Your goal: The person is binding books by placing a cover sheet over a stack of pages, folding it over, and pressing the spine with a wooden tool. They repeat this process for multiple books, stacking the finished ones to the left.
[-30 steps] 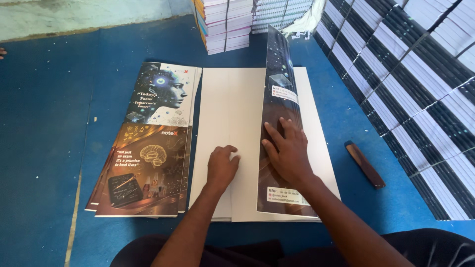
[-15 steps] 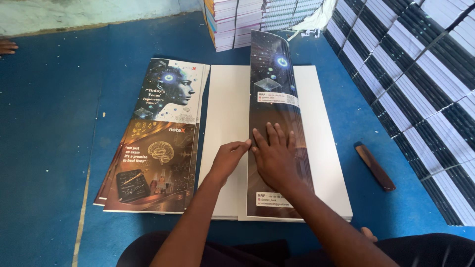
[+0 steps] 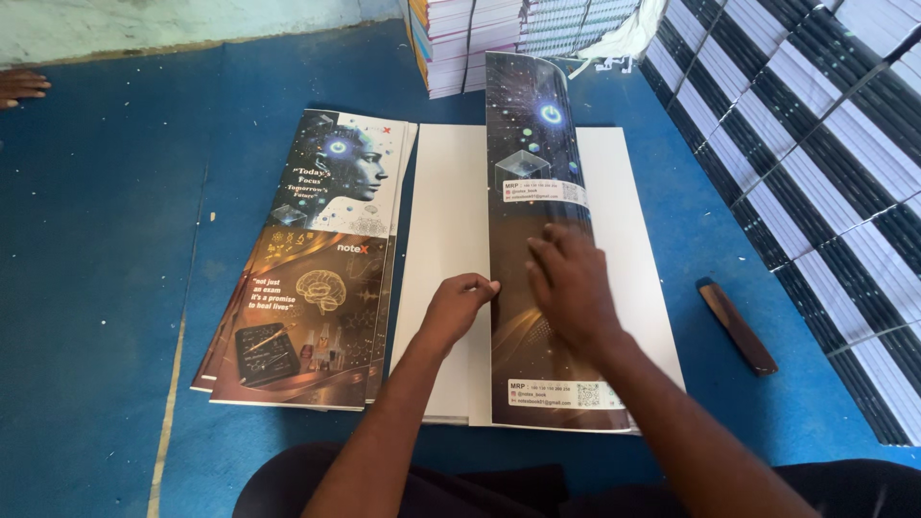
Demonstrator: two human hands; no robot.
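Note:
A printed cover sheet, dark with a starry pattern, lies folded over the middle of a stack of white sheets on a blue floor. My right hand lies flat on the folded flap, fingers spread. At the flap's left edge, my left hand pinches the fold with curled fingers. To the left sits a pile of folded covers showing a face and a brain drawing.
Stacks of bound notebooks line the right side and more stand at the back. A dark wooden stick lies on the floor at right. Another person's hand shows at the far left edge.
The cover flap has been folded further to the left over the white sheets. My right hand slid along it and my left hand moved up to the fold's edge.

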